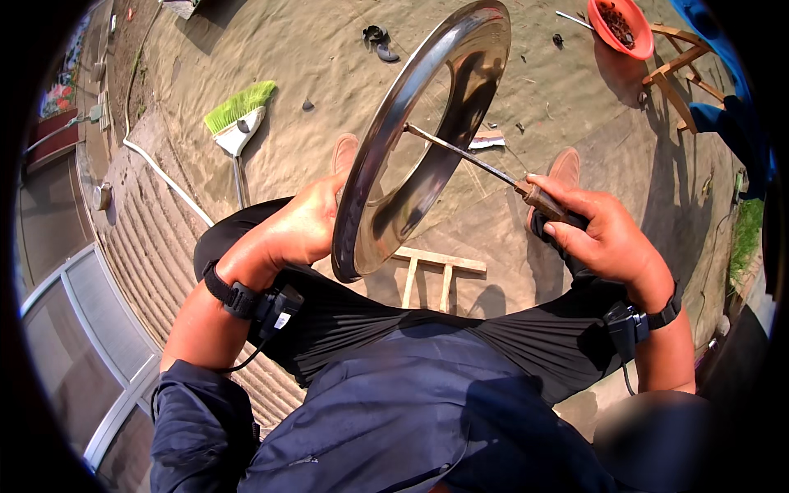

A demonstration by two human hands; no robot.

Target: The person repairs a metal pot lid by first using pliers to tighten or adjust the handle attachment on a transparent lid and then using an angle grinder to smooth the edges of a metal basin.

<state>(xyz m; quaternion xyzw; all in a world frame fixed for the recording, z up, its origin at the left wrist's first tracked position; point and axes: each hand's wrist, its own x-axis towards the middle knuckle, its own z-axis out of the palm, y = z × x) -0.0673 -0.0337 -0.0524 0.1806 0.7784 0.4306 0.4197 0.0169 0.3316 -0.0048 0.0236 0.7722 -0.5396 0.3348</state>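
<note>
A shiny metal ring (pixel 479 78), shaped like a wheel trim with a wide rim and an open middle, stands tilted on edge in front of me. My left hand (pixel 300 222) is closed on its left side, the fingers mostly hidden behind the rim. In my right hand (pixel 608 234) is a screwdriver-like tool (pixel 474 158), with a brown handle and a long thin metal shaft. My fingers and thumb wrap round its handle. The shaft points up and left, and its tip appears to touch the ring near the inner edge.
Beyond my left hand lies a broom (pixel 239 123) with green bristles. A wooden frame (pixel 444 261) is below the ring. At the far right are a red bowl (pixel 604 10) of small dark pieces and a wooden stool (pixel 675 66). A pale hose (pixel 168 179) runs along the left.
</note>
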